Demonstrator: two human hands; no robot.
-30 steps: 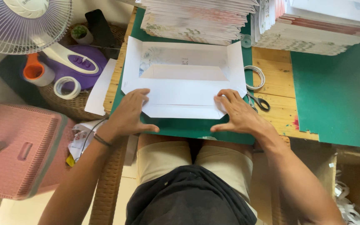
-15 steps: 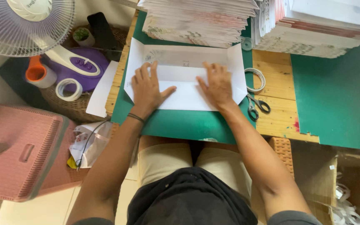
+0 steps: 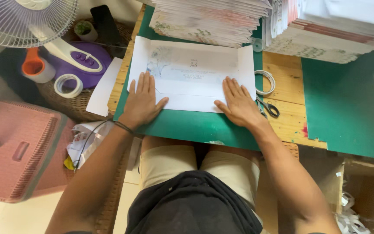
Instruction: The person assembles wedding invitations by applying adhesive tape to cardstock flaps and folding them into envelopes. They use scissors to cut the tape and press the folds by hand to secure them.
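The white paper sheet (image 3: 193, 76) is lying flat on the green cutting mat (image 3: 204, 128), near the mat's front edge, its lower flap folded up. The left hand (image 3: 143, 100) and right hand (image 3: 239, 102) are both spread open, palms pressing that fold down, gripping nothing. It looks like the creasing step; next is probably running the fingers along the crease. Room is getting tight: card stacks (image 3: 213, 19) are crowding the mat's far edge, scissors (image 3: 268, 108) and a tape ring (image 3: 265, 82) are sitting just beside the right hand, with bare mat only along the front.
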